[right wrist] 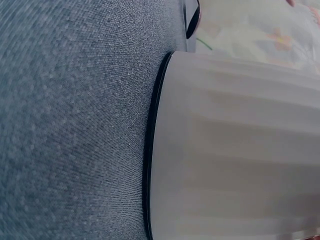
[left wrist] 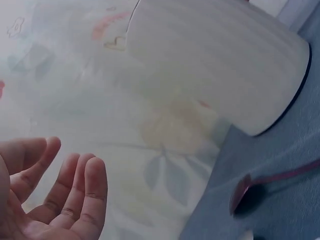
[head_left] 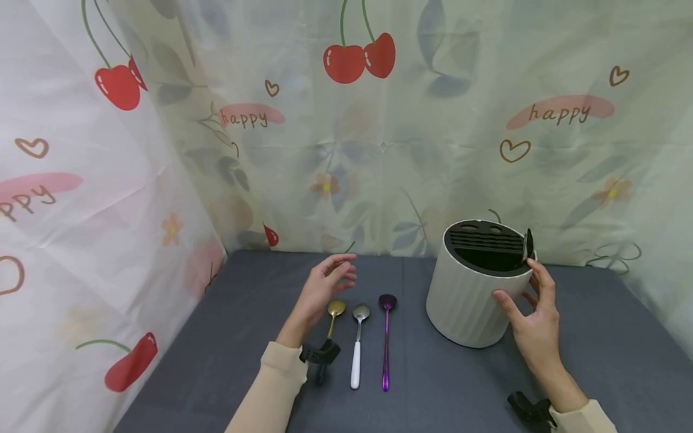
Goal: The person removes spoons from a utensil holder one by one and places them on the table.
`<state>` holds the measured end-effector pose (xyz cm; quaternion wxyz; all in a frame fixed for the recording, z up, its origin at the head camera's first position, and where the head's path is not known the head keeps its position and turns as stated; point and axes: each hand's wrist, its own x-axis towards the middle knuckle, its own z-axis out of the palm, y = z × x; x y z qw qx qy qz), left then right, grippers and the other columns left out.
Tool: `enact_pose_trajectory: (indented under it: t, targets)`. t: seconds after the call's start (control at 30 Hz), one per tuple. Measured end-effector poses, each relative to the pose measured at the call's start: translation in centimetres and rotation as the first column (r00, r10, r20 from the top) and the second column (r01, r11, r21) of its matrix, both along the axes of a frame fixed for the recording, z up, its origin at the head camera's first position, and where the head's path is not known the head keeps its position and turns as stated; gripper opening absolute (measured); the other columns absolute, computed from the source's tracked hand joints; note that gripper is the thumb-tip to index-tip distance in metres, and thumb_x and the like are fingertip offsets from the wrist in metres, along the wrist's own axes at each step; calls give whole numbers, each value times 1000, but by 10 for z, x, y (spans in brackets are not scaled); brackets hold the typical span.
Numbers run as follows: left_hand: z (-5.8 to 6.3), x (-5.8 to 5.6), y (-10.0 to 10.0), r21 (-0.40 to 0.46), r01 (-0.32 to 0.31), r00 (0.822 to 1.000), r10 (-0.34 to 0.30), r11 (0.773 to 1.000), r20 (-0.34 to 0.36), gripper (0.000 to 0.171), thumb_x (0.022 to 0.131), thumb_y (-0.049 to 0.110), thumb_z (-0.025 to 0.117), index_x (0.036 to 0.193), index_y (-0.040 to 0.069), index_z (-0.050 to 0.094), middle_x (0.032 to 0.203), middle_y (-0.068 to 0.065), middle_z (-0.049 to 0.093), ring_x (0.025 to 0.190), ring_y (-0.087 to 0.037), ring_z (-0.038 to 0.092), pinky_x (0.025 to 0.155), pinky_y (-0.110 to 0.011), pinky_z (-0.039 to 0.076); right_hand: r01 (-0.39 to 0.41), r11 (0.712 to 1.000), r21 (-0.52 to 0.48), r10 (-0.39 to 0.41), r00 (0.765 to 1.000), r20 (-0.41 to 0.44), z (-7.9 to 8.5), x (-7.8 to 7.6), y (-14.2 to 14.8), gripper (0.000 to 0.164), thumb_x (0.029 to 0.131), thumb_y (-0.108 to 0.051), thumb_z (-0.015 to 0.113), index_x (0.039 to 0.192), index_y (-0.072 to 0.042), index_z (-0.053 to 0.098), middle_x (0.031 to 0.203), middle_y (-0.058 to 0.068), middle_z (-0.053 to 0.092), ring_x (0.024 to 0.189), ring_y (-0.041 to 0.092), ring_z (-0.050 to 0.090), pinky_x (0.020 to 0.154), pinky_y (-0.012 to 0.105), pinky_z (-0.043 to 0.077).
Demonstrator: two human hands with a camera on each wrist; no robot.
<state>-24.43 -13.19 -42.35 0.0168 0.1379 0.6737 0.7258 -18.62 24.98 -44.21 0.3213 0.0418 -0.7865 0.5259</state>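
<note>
Utensil holder [head_left: 467, 304] clasped at side by right hand [head_left: 538, 328]; was best steadied upright with light, even pressure; left hand [head_left: 323, 287] held apart, empty.

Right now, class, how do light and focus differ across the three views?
Head view: the purple spoon looks crisp, the printed curtain brighter at left than behind; left wrist view: hazy, the ribbed container washed out, a dark shadow under the spoon's bowl; right wrist view: duller, the container's ribs soft, the tablecloth weave softer toward the left edge.
</note>
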Motion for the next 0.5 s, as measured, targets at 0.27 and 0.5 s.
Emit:
enact_pose_trajectory:
  t: [0.27, 0.5]
  targets:
    - [10, 8, 18, 8, 50, 998, -50, 999, -28, 38, 110, 23, 56, 141, 2, 60, 122, -14, 62, 110, -32, 64, 98, -40, 57, -4, 1000, -16, 4, 1000, -5, -1, -1, 1, 87, 90, 1, 78, 162, -23, 36, 162, -5, 38, 141, 8, 40, 113, 22, 35]
    - [18, 7, 23, 31, 60, 997, -58, 998, -41, 34, 110, 21, 56, 138, 4, 63, 117, -9, 64, 110, -33, 64, 98, -40, 57, -2, 1000, -6, 2, 1000, -4, 0, -1, 3, 88, 90, 2, 78, 162, -24, 36, 162, -5, 38, 142, 9, 40, 113, 23, 34]
